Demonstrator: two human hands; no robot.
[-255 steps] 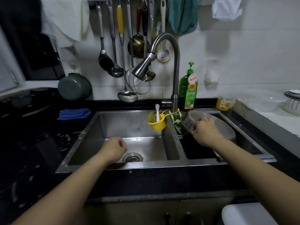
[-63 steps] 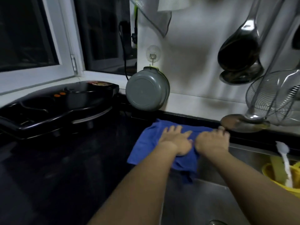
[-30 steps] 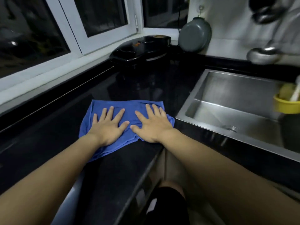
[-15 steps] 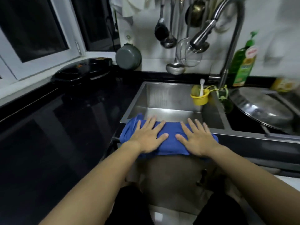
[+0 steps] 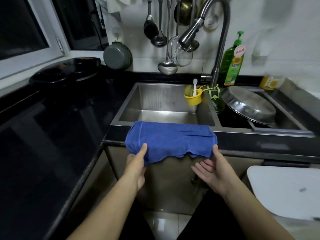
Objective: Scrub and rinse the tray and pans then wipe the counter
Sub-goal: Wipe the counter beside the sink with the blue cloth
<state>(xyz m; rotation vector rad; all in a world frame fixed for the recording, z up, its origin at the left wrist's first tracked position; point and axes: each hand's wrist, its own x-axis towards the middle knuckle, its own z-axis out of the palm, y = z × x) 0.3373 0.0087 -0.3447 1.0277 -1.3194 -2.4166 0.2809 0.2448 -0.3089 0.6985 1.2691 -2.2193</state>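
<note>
Your left hand [image 5: 136, 163] pinches the blue cloth [image 5: 170, 141] draped over the desk [image 5: 242, 141] edge; your right hand [image 5: 212, 170] cups its other end, fingers relaxed.

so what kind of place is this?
Most likely a home kitchen: a double steel sink with a pull-down faucet, ladles hanging on the wall, and dish soap on a black counter.

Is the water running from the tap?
Off. No stream falls from the tap into the sink.
</note>
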